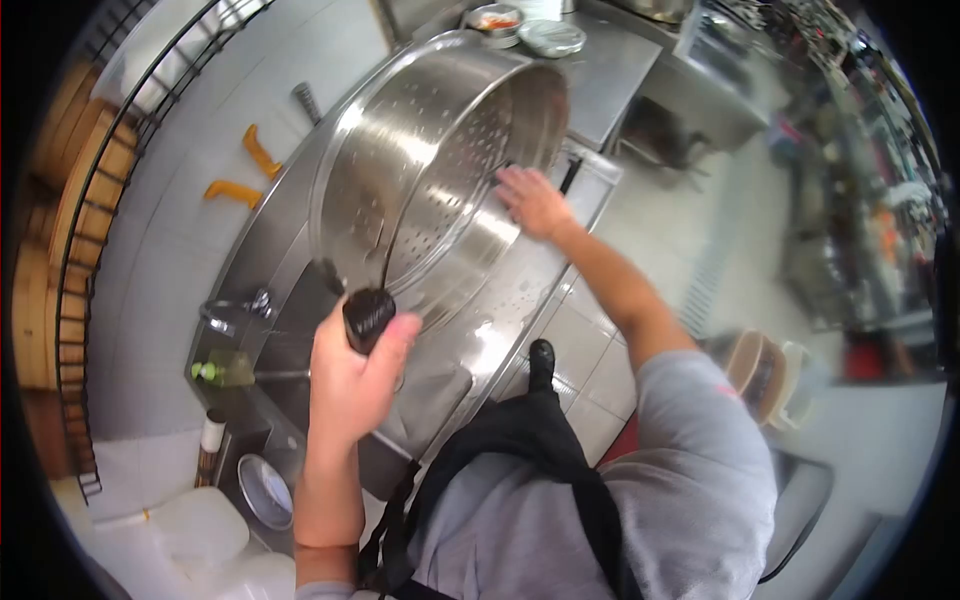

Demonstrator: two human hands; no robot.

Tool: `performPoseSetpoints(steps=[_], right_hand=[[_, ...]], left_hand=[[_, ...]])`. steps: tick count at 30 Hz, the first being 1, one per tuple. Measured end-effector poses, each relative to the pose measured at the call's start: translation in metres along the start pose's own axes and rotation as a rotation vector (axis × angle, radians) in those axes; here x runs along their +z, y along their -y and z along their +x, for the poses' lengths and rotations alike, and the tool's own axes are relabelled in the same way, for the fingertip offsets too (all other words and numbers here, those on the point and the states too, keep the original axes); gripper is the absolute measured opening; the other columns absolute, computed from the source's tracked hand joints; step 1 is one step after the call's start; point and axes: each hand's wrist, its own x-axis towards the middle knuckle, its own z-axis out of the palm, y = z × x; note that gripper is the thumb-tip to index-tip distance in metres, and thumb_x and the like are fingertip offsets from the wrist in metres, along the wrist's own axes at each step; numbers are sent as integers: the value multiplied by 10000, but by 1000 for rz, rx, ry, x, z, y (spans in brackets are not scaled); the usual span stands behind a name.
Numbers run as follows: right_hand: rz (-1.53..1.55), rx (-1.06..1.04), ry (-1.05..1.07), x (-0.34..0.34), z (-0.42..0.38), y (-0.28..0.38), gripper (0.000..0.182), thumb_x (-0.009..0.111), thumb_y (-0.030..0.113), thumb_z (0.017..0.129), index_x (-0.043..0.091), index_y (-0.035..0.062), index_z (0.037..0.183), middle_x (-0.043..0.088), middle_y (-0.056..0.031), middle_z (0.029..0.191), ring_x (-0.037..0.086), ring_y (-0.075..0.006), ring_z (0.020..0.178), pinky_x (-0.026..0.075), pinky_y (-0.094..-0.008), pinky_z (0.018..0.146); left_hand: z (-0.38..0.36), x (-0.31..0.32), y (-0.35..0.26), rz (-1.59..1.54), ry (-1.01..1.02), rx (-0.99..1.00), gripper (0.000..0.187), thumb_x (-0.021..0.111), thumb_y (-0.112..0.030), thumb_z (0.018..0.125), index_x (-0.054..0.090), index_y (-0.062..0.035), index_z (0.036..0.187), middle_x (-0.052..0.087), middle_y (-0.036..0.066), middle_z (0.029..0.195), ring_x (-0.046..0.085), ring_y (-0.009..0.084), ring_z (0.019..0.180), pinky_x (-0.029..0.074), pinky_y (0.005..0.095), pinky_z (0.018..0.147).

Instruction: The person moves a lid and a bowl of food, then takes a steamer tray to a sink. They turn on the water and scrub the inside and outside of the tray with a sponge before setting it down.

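Note:
A very large stainless steel pot point(385, 140) with perforated metal inside lies tipped on its side in the sink area, its opening turned toward the right. My left hand point(355, 380) is closed around a thick black grip point(370, 318) in front of the pot's lower edge. What this grip belongs to is hard to make out; a thin dark line runs up from it across the pot. My right hand point(535, 203) lies with fingers extended against the near right side of the pot, at its rim. The fingertips touch the metal beside a small dark spot.
A tap point(240, 308) and a green-yellow bottle point(225, 370) stand left of the sink. Yellow handles point(262, 152) stick out along the tiled wall. Bowls point(495, 22) stand on the steel counter point(605, 70) behind the pot. Another bowl point(265, 490) is at lower left.

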Motion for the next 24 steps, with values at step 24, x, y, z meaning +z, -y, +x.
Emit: performPoseSetpoints(steps=[24], right_hand=[[990, -319, 964, -95, -2, 190, 520, 466, 447, 975, 575, 26, 1260, 652, -164, 1162, 599, -259, 1100, 419, -336, 971]], left_hand=[[21, -92, 248, -868, -671, -435, 419, 641, -464, 877, 584, -55, 807, 595, 58, 665, 623, 181, 575, 501, 294, 511]])
